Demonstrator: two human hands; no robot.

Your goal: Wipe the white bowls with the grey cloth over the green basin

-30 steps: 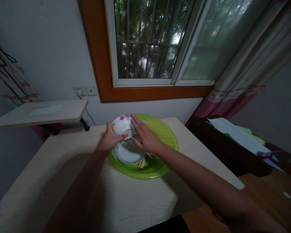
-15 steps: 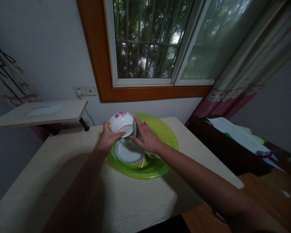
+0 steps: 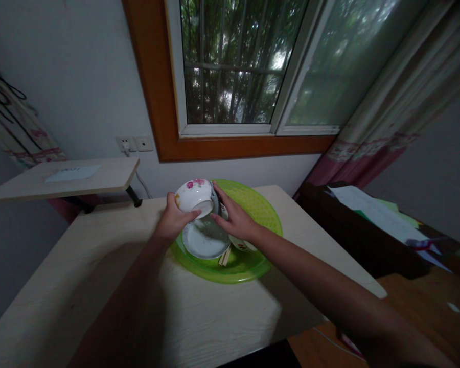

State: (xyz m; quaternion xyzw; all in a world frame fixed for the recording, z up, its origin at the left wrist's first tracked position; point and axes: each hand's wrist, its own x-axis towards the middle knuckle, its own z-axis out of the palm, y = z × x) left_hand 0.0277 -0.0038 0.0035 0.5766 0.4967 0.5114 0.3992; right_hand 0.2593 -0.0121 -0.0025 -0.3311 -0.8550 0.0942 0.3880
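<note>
My left hand (image 3: 174,220) grips a white bowl (image 3: 193,195) with pink flowers, thumb by its foot ring. The bowl is tilted on its side, its base toward me. Just right of it, my right hand (image 3: 235,217) has its thumb and fingers apart, close to a grey patterned rim (image 3: 215,199) behind the bowl. Whether the fingers touch that rim is hard to tell. Below both hands, a wide white dish (image 3: 205,241) lies in a green plastic basin (image 3: 230,276). Beside the dish are pale chopsticks (image 3: 225,256) and another flowered bowl (image 3: 242,244), partly hidden by my right wrist.
The basin stands on a pale wooden table (image 3: 199,312). A raised shelf (image 3: 99,176) with a paper on it is at the left. Behind are the wall and a window (image 3: 233,71). Papers (image 3: 379,214) lie on a dark surface at the right.
The flowered bowl in my left hand has moved slightly right and turned a little. My right hand has shifted slightly right, its fingers more bent.
</note>
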